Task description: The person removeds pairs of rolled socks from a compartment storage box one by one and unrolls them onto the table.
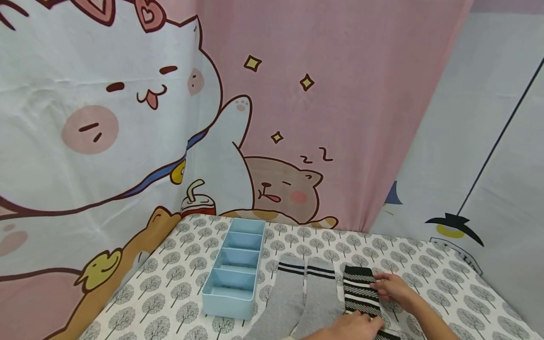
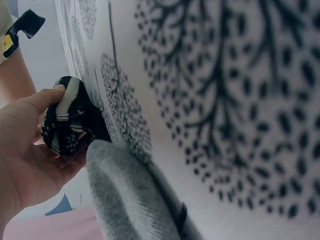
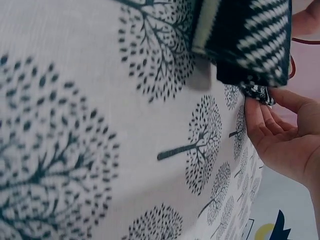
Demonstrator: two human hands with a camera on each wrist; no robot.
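Note:
A black-and-white striped sock [image 1: 360, 288] lies on the table at the right of the head view. My left hand [image 1: 356, 326] grips its near part; in the left wrist view the thumb lies over a folded, rolled-looking bit of the sock [image 2: 67, 117]. The right hand [image 1: 393, 289] is at the sock's right edge, farther up. Between its thumb and fingers the right hand [image 3: 285, 127] pinches a dark edge of the knit. Two grey socks [image 1: 285, 293] [image 1: 319, 295] with black stripes lie side by side to the left of the striped sock.
A light blue divided box [image 1: 231, 307] with several compartments stands left of the grey socks. The table wears a tree-print cloth [image 1: 161, 302]. Behind it hangs a pink and white cartoon curtain [image 1: 357, 118].

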